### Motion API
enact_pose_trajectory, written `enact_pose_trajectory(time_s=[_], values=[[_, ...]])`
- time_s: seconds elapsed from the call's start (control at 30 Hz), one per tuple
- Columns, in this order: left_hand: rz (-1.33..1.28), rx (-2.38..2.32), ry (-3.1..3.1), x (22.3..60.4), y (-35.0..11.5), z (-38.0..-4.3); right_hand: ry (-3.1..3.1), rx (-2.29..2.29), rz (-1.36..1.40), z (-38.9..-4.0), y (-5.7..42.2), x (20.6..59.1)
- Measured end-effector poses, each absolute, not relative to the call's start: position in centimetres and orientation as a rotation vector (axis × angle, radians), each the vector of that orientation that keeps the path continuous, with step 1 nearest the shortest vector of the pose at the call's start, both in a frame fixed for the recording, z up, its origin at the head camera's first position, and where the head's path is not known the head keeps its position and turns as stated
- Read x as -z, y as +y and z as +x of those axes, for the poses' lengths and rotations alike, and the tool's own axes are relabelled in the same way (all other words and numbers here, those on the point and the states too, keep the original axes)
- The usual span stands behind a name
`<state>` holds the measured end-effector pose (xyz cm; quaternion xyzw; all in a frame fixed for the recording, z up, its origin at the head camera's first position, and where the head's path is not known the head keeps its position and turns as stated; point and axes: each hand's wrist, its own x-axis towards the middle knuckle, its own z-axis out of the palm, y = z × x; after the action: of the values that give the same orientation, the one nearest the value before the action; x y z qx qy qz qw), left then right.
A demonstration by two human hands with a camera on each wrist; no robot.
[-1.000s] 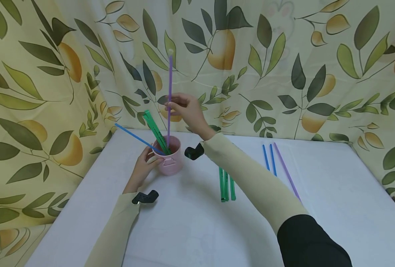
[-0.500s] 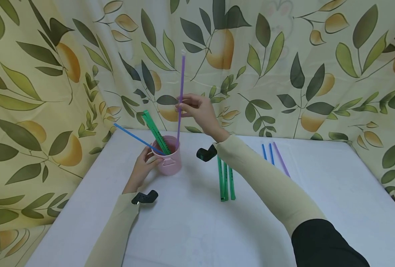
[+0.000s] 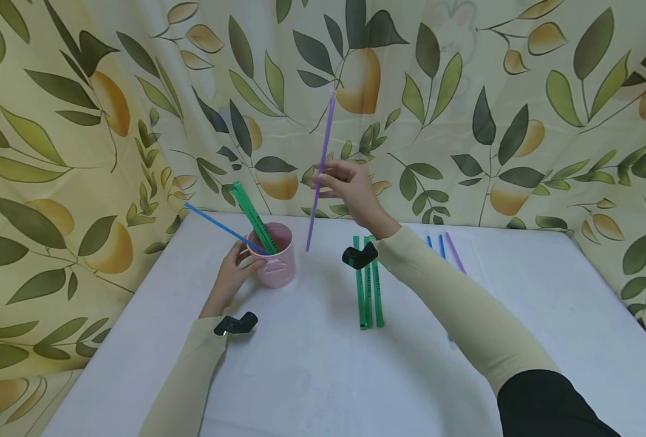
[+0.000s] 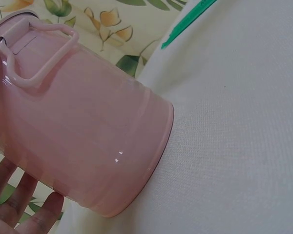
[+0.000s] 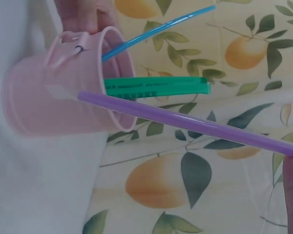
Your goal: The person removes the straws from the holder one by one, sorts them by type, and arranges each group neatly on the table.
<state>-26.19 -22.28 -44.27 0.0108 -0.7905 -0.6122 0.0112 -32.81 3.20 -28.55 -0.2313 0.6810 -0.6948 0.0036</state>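
In the head view my left hand (image 3: pixel 232 276) holds the side of a small pink metal bucket (image 3: pixel 277 271) that stands on the table. Its fingers (image 4: pixel 20 200) curl against the bucket wall in the left wrist view. Inside the bucket lean a blue straw (image 3: pixel 219 224) and green printed sticks (image 3: pixel 253 213); how many green ones cannot be told. Right of the bucket, my right hand (image 3: pixel 356 189) pinches a purple straw (image 3: pixel 325 145) near its middle. The straw is nearly upright, with its lower end apart from the bucket, and a clear wrapper tip shows in the right wrist view.
Green printed sticks (image 3: pixel 377 294) lie side by side on the white table (image 3: pixel 301 376). Farther right lie blue straws (image 3: pixel 442 246) and a purple straw (image 3: pixel 455 254), partly hidden by the right sleeve (image 3: pixel 459 297). A leaf-patterned curtain (image 3: pixel 520 91) hangs behind and at the left.
The purple straw's lower end has come out of the bucket, and my right hand has carried it to the right. My left hand and the bucket have stayed in place.
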Motion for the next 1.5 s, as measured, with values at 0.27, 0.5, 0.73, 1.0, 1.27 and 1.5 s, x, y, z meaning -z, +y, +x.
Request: enact_pose_trajectory(time_s=[0.27,0.5,0.73,1.0,1.27,1.5], values=[[0.025,1.912,-2.452,44.4,-22.2,-26.2,2.128,2.137,-0.680,-32.3,5.1,30.5],[0.006,1.912,-2.442,44.5,-22.3,-26.1,2.120,2.102,-0.664,-31.5,6.8,32.2],[0.000,1.921,-2.437,44.5,-22.3,-26.1,2.150,2.045,-0.611,-30.3,9.0,32.9],[0.000,1.912,-2.445,44.5,-22.4,-26.2,2.220,2.010,-0.550,-29.3,12.7,33.6],[-0.039,1.819,-2.483,44.4,-22.6,-26.1,2.304,1.973,-0.499,-28.2,16.6,34.5],[-0.047,1.720,-2.537,44.4,-22.9,-26.0,2.339,1.949,-0.421,-27.7,19.5,35.1]])
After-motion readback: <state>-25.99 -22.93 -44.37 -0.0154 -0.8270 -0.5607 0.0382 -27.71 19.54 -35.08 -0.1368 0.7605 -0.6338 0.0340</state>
